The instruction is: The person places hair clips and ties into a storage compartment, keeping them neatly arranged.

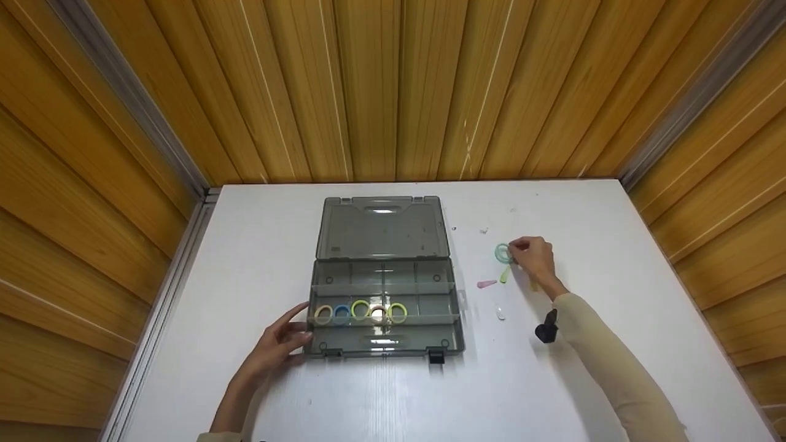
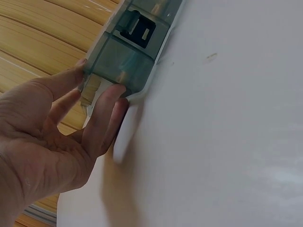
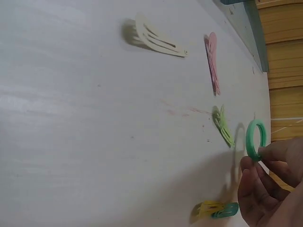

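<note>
Between the thumb and fingertips of my right hand [image 1: 535,256] is a mint-green ring-shaped hair tie [image 3: 250,142], raised off the table. My left hand [image 1: 277,341] holds the near left corner of a grey see-through storage box [image 1: 381,350], thumb and fingers on its walls. The box's lid [image 1: 382,230] lies back, away from me. Several hair ties stand in a row in the middle compartments, among them a blue one [image 1: 342,315] and a yellow one [image 1: 398,314]. Snap hair clips lie near my right hand: pink [image 3: 213,64], light green [image 3: 222,125] and white [image 3: 161,42].
A yellow clip [image 3: 210,208] and a teal clip [image 3: 226,211] lie beneath my right hand. Small bits [image 1: 484,231] are scattered on the white table [image 1: 258,245] right of the lid. Slatted wood-look walls [image 1: 393,92] rise behind and at both sides.
</note>
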Available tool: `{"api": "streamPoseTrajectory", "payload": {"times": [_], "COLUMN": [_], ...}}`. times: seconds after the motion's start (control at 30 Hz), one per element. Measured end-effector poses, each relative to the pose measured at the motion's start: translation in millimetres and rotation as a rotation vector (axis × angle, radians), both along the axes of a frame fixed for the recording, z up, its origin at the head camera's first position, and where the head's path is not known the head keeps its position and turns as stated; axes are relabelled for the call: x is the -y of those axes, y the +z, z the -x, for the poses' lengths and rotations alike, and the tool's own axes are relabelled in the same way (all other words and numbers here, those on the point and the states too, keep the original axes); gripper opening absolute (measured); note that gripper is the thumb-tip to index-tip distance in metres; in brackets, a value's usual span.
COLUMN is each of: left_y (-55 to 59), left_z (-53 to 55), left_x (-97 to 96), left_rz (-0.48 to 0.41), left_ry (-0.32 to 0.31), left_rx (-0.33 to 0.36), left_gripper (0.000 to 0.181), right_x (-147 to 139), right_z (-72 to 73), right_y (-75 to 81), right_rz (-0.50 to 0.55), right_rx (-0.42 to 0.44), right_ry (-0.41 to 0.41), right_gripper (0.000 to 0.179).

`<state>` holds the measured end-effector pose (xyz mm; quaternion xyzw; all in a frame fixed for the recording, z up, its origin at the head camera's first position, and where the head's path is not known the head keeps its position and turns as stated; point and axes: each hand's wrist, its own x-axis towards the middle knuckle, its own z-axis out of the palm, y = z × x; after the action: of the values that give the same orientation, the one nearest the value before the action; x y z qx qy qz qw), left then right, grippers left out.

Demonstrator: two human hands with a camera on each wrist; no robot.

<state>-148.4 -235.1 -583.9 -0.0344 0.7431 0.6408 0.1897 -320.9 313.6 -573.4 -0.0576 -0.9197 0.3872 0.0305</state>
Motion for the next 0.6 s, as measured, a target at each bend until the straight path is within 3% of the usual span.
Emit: {"api": "streamPoseTrajectory", "payload": {"times": [0.3, 0.6], "left_y": [0.3, 1.8], "left_z": [1.1, 5.9], "left_x": [3.7, 8.8], "left_rz": [0.004, 0.029], "left_ry": [-0.007, 0.003], "left_rx": [-0.005, -0.015], "left_gripper": [0.071, 0.071], "right_x": [21.7, 70.1], "right_z": [-11.4, -28.6], "right_y": [28.9, 51.7], "right_rz": [0.13, 0.25], "right_rx": [-0.131, -0.09], "right_ry": [0.13, 0.357], "right_gripper": [0.019, 0.02]}}
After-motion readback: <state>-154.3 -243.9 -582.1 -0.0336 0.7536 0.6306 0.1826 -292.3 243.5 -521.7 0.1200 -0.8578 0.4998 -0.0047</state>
